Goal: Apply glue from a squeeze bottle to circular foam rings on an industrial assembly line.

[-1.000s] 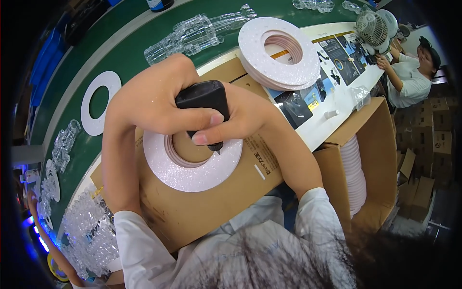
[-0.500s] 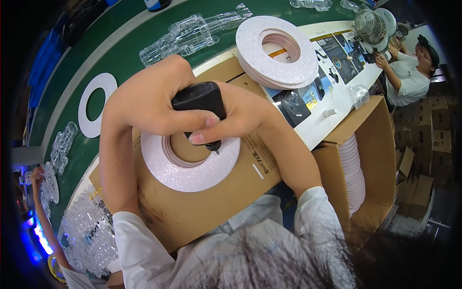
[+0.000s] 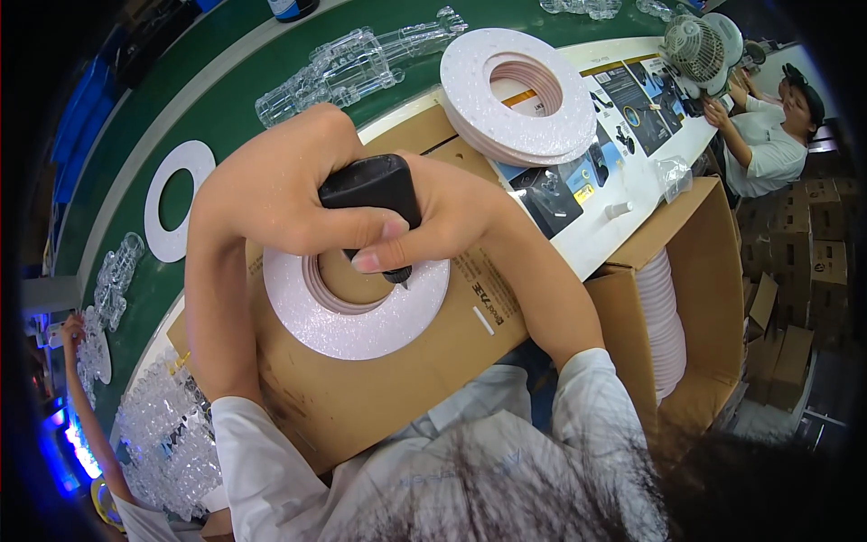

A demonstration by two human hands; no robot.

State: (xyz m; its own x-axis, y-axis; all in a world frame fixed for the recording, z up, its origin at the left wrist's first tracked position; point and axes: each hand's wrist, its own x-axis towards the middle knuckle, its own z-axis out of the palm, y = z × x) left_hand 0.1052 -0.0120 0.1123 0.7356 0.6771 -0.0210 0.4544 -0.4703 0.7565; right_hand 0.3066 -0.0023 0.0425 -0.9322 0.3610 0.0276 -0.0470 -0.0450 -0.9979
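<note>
Between both hands is a black squeeze bottle [image 3: 372,188], tipped nozzle-down over a stack of white speckled rings [image 3: 357,336]. My left hand [image 3: 280,194] wraps the bottle from the left, its thumb across the front. From the right, my right hand [image 3: 442,212] grips it too, and the two thumbs overlap near the bottle's lower end. The narrow tip sits at the right part of the top ring's face; whether it touches cannot be made out. The rings lie on a brown cardboard sheet [image 3: 379,406], their far side hidden by my hands.
Another stack of white rings [image 3: 573,117] stands beyond on the white table. A carton [image 3: 704,298] at right holds more rings. The green belt [image 3: 239,108] carries a single ring [image 3: 160,237] and clear plastic parts [image 3: 334,77]. A fan [image 3: 695,54] and a co-worker [image 3: 768,144] are at far right.
The single ring and the clear plastic parts on the green belt have shifted slightly left. My hands and the bottle have moved only a touch left.
</note>
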